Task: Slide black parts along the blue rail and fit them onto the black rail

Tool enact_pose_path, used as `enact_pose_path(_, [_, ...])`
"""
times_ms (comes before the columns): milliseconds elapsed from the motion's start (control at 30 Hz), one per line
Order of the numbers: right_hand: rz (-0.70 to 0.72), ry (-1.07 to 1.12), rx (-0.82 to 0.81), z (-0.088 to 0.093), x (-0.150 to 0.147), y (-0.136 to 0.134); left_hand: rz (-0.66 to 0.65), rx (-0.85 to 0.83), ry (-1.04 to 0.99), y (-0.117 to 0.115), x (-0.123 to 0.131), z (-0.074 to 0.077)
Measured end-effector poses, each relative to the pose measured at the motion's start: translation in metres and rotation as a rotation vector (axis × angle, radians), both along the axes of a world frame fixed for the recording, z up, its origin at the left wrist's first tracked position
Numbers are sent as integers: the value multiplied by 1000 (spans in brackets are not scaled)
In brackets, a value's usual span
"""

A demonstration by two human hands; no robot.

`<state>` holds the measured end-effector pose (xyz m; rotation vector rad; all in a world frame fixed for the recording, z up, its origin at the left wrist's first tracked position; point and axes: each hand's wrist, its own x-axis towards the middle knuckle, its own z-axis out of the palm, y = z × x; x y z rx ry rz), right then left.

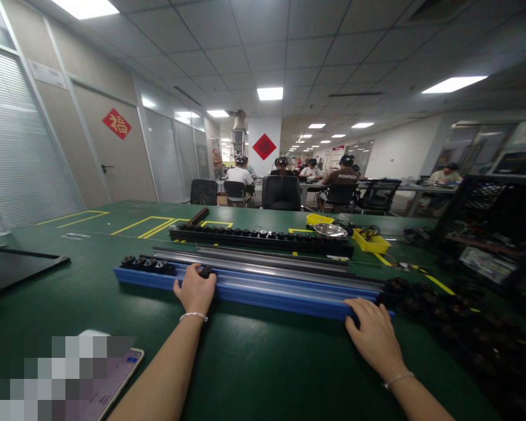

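A long blue trough [272, 298] lies across the green table in front of me. Several small black parts [146, 265] sit in a row at its left end. My left hand [197, 289] is closed around another small black part [207, 272] in the trough, right of that row. At the trough's right end, my right hand [372, 327] grips the near wall, fingers over the top edge and thumb against the front. Its fingertips are partly hidden. Directly behind the trough lie long metal rails [263, 266].
Farther back is a black strip [263, 238] holding several black parts. A metal dish [331, 230] and yellow bins [371, 241] stand behind it. Dark parts are piled [460, 327] at the right. A phone [114, 374] lies front left, near a dark tray [21, 269].
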<state>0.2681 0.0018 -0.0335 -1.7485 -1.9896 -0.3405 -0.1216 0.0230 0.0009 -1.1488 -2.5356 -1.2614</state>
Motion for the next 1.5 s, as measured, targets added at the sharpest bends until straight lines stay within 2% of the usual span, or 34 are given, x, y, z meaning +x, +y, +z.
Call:
enact_pose_path(933, [-13, -6, -15, 3, -2, -2, -77, 18, 105, 2, 10, -4])
enact_pose_path(1500, [-23, 26, -95, 8, -3, -3, -98, 13, 133, 1, 14, -5])
